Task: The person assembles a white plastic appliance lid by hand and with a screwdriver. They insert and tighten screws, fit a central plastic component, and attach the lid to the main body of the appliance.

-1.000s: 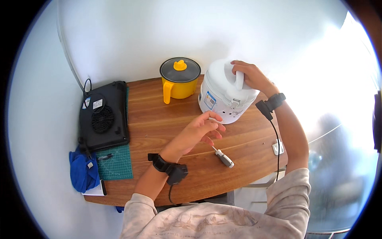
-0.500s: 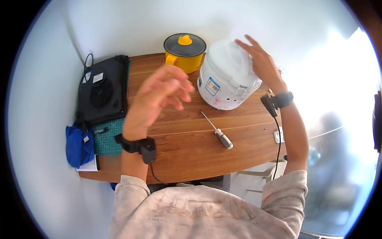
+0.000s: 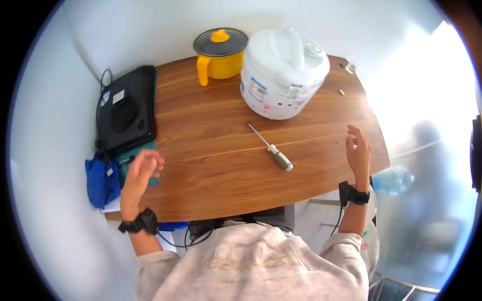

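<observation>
My left hand (image 3: 142, 171) hovers over the table's left side near the green cutting mat (image 3: 153, 173), fingers loosely curled and apart, holding nothing. Above the right part of the table is my right hand (image 3: 358, 150), also empty, its fingers partly bent and parted. Between the hands lies a screwdriver (image 3: 271, 147) with a grey and white handle, its shaft pointing away to the left. Behind it stands a white rice cooker (image 3: 286, 75) with its lid down. A yellow pot (image 3: 224, 67) with a dark lid and yellow knob is beside the cooker.
A black induction cooker (image 3: 143, 108) lies on the mat at the left with its vented side up. A blue pouch (image 3: 102, 180) sits at the table's left edge. Small bits and a clear piece (image 3: 350, 68) lie at the right rear of the wooden table (image 3: 216, 173).
My right hand has come off the rice cooker's lid and moved back toward me. My left hand has drawn back to the left, away from the middle. The view has shifted slightly.
</observation>
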The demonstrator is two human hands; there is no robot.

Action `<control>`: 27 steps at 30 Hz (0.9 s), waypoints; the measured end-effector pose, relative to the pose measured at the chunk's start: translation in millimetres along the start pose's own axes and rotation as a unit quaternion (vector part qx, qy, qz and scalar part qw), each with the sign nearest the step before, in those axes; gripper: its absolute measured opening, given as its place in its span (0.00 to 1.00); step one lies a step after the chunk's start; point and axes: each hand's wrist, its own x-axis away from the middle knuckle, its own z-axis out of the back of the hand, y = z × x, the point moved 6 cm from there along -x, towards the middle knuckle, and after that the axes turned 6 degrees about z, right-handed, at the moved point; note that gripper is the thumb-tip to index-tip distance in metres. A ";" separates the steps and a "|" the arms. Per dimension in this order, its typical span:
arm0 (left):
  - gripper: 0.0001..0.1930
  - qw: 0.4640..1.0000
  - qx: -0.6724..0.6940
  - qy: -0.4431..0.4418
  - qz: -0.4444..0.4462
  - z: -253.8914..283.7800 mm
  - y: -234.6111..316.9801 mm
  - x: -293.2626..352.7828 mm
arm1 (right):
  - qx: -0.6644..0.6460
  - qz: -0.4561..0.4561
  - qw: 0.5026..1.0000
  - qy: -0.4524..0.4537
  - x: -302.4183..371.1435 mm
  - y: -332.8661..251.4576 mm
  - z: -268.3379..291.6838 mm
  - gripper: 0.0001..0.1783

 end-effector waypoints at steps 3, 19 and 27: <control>0.13 0.999 -0.010 -0.052 0.013 -20.5 -8.3 5.8 | 0.022 -0.076 0.997 0.024 28.4 62.2 10.6 0.16; 0.16 0.982 -0.018 -0.188 0.029 -84.2 -7.7 -9.0 | 0.171 -0.157 0.970 -0.077 37.8 116.3 14.5 0.29; 0.16 0.966 -0.046 -0.252 -0.020 -106.4 54.0 -36.3 | 0.104 -0.147 0.983 0.024 32.1 81.7 18.2 0.32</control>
